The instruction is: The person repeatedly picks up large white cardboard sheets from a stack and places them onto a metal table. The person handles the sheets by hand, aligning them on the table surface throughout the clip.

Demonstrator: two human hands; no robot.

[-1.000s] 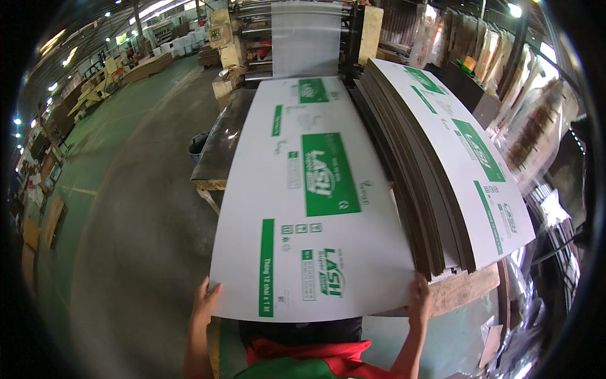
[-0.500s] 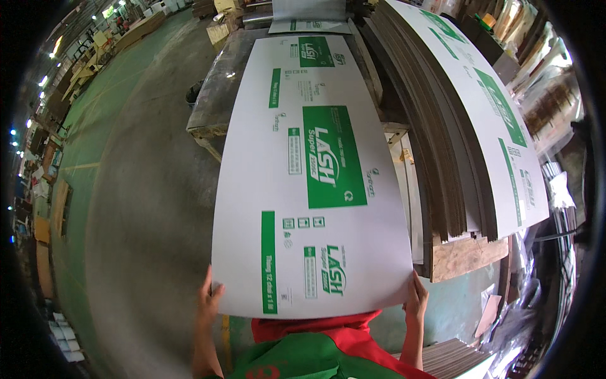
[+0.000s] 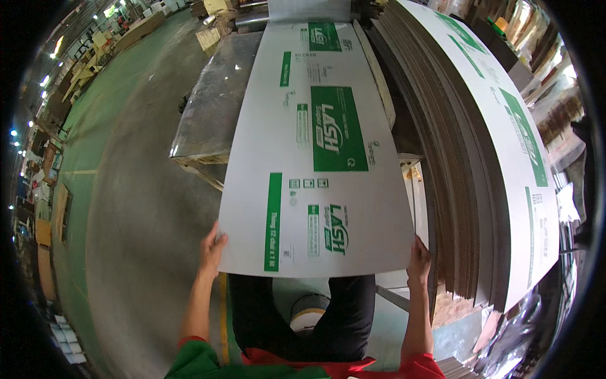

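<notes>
A long white cardboard sheet (image 3: 252, 215) with green printing stretches away from me, its far end lying on a metal-topped table (image 3: 211, 107). My left hand (image 3: 213, 249) grips its near left edge, thumb on top and fingers underneath. On the opposite side, my right hand (image 3: 418, 260) is closed round the near right edge. Both hands hold the near end up in front of my thighs. The fingers under the sheet are hidden.
A tall stack of cardboard sheets (image 3: 464, 189) stands close on the right, topped by a similar printed sheet (image 3: 505, 95). Beneath me, between my legs, is a round bucket (image 3: 309, 316). A grey panel (image 3: 309, 10) rises at the table's far end.
Both hands have pushed the sheet forward, farther over the table toward the grey panel. My legs and the bucket have come into view below its near edge.
</notes>
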